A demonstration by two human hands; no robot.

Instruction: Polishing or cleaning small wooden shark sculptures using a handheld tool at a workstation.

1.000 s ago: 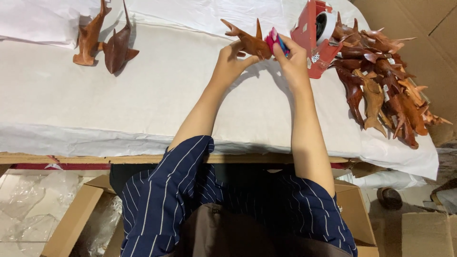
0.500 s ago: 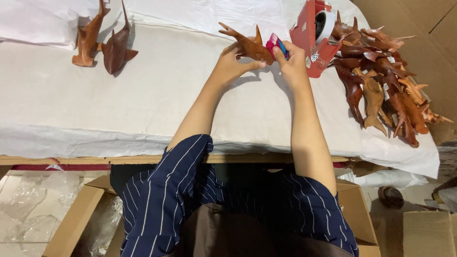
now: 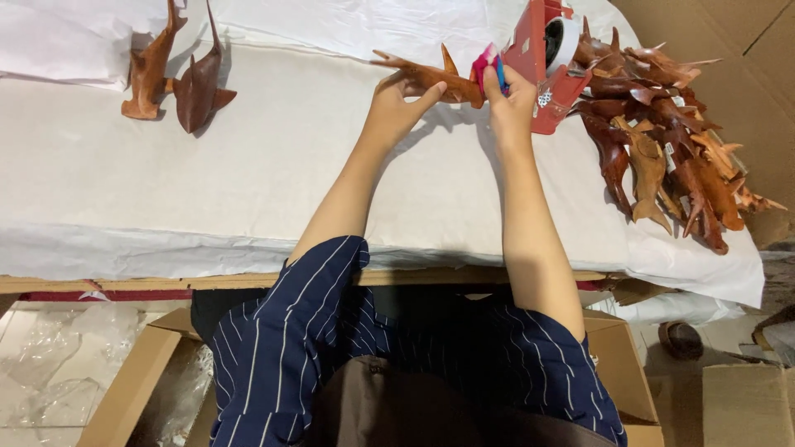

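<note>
My left hand (image 3: 397, 101) grips a brown carved wooden shark (image 3: 426, 76) by its body, holding it level above the white paper-covered table (image 3: 248, 182). My right hand (image 3: 511, 101) pinches a small pink and blue tool (image 3: 487, 66) against the shark's tail end. Just right of that hand stands a red tape dispenser (image 3: 546, 70) with a white roll. Both forearms reach out from striped navy sleeves.
A heap of several more wooden sharks (image 3: 671, 141) lies at the right end of the table. Two finished sharks (image 3: 178, 74) lie at the far left. Cardboard boxes (image 3: 132, 389) and clear plastic wrap sit on the floor below the table edge.
Both hands and the shark have shifted slightly left and away from me. The grip on shark and pink tool is unchanged.
</note>
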